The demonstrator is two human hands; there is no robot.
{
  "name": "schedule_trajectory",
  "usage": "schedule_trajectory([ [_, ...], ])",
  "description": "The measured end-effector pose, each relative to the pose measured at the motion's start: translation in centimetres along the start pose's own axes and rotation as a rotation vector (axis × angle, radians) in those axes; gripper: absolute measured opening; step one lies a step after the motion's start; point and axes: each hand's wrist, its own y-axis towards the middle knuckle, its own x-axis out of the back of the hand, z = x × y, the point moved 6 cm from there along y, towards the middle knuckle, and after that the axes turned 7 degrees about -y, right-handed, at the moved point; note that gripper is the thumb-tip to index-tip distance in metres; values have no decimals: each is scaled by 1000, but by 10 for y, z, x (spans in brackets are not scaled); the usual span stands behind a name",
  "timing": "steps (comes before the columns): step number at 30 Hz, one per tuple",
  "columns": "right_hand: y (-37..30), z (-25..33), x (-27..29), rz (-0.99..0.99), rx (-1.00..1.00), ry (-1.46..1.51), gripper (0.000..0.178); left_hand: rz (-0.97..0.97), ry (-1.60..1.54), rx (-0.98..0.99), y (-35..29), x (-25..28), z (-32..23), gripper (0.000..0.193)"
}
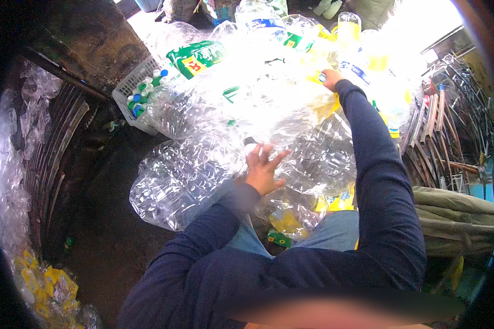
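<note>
Sleeves: dark blue, both forearms coming up from the lower edge; blue trousers at the lap.
Left hand [262, 171]: fingers spread, palm flat on a big clear crushed bottle [181, 181] lying just beyond the knees.
Right hand [331, 79]: reached far out into the pile of bottles [269, 93]; fingers curled on a blue-capped bottle [352, 70], grip too overexposed to tell closely.
Bottle under left hand: on its side, dented, touching its neighbours.
Handling, my guess: empty thin plastic, so very light, springy, buckles under pressure, slick; nothing fragile.
Where to hold: neck or cap end is stiffest; the walls would cave and slip.
Basket [127, 90]: white, left of the pile, holding loose green, blue and white caps [142, 92].
Labels [335, 202]: yellow scraps near the lap.
Right edge: rusty metal frames [450, 126].
Left edge: bagged clear plastic [8, 181].
</note>
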Motion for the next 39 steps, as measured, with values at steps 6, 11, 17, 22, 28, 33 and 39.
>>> schedule_trajectory([
  [6, -80, 27, 228, -40, 137, -496, 68, 341, -29, 29, -39, -39, 2, 83],
  [11, -242, 81, 417, 64, 82, -828, 56, 383, -152, -113, -37, -112, -6, 77],
  [17, -395, 201, 484, 273, -347, -881, 46, -151, -121, -168, 116, -136, -35, 69],
  [22, -405, 143, 363, -324, 118, -587, 50, 100, 54, 53, 181, -133, 11, 64],
  [28, -344, 125, 114, -315, -175, -70, 37, 582, -199, 105, 51, -99, 87, 39],
  [33, -344, 122, -16, -247, -484, 322, 49, -52, -527, 219, 31, -7, 112, 34],
  [39, -389, 115, -71, -253, -621, 466, 50, -561, -401, -166, 125, 61, 51, 33],
])
